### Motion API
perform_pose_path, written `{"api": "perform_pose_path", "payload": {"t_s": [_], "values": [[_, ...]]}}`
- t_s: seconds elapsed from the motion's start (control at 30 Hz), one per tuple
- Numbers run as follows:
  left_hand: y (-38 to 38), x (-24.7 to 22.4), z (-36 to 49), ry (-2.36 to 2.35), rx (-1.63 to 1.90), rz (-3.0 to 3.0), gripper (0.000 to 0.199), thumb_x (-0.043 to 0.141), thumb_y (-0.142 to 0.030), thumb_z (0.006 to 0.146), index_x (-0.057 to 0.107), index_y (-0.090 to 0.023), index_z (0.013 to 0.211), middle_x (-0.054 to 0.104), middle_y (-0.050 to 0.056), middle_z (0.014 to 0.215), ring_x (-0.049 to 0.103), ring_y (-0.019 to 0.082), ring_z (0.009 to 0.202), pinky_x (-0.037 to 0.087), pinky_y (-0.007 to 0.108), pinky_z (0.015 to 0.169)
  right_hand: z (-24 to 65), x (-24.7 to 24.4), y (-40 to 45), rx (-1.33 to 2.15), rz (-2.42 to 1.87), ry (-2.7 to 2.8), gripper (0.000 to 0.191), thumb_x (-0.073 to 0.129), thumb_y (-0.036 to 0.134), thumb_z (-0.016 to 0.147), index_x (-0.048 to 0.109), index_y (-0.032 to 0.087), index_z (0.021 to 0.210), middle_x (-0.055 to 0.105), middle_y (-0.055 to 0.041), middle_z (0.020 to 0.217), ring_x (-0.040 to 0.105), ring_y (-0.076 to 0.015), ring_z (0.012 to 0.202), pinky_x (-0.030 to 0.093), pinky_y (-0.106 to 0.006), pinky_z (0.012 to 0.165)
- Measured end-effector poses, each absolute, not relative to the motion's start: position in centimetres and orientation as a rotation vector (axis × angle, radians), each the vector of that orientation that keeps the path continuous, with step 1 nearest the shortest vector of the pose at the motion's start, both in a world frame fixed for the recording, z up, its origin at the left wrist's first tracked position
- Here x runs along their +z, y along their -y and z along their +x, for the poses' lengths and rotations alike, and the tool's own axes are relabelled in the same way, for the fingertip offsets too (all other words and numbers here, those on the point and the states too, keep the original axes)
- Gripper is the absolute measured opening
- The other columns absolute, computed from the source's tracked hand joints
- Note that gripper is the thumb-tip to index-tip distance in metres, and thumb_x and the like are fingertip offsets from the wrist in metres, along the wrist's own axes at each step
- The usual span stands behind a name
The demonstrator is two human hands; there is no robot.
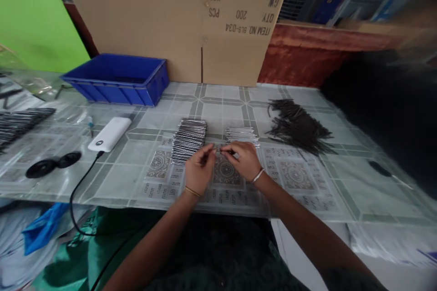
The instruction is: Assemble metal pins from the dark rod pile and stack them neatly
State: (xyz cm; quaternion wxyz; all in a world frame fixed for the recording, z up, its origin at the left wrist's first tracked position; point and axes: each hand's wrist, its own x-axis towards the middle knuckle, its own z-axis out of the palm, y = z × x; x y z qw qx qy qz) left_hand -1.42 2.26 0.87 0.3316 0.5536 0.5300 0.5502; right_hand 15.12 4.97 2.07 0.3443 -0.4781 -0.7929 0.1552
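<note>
My left hand [200, 167] and my right hand [244, 160] meet over the table, fingertips pinched close to each other. Something small and thin seems to lie between them, too small to name. Just beyond my left hand is a neat stack of dark, shiny thin rods [189, 140]. A smaller pile of silvery thin rods [241, 134] lies behind my right hand, which partly covers it. To the right, a loose heap of dark thin strips [297, 128] is spread out. Beneath both hands lies a patterned clear mat [227, 173].
A blue bin [118, 79] stands at the back left, before a tall cardboard sheet [164, 18]. On the left are a white power bank [109, 134] with a black cable, a black two-disc object [53, 163] and more rods [22, 123]. A dark-handled tool [380, 169] lies right.
</note>
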Motion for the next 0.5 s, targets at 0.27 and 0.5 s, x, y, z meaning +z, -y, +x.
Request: {"api": "perform_pose_path", "payload": {"t_s": [0.27,0.5], "values": [[-5.7,1.4,-9.4,-1.614,1.664,1.584,0.037,0.055,-0.041,0.093,0.065,-0.016,0.118,0.069,0.011,0.117,0.065,0.02,0.108,0.05,0.039,0.101,3.9,2.3,-11.5,0.43,-1.207,2.015,0.01,0.063,0.024,0.091,0.073,0.024,0.092,0.07,-0.0043,0.095,0.063,-0.0208,0.095,0.047,-0.035,0.091],[-5.9,0.4,-12.0,-1.762,1.519,1.828,0.038,0.049,-0.039,0.095,0.062,-0.015,0.121,0.068,0.011,0.119,0.063,0.023,0.112,0.048,0.04,0.101,3.2,5.6,-8.5,0.332,-1.362,2.192,0.02,0.056,0.029,0.095,0.069,0.026,0.11,0.063,-0.0051,0.116,0.054,-0.0222,0.112,0.04,-0.043,0.103]]}}
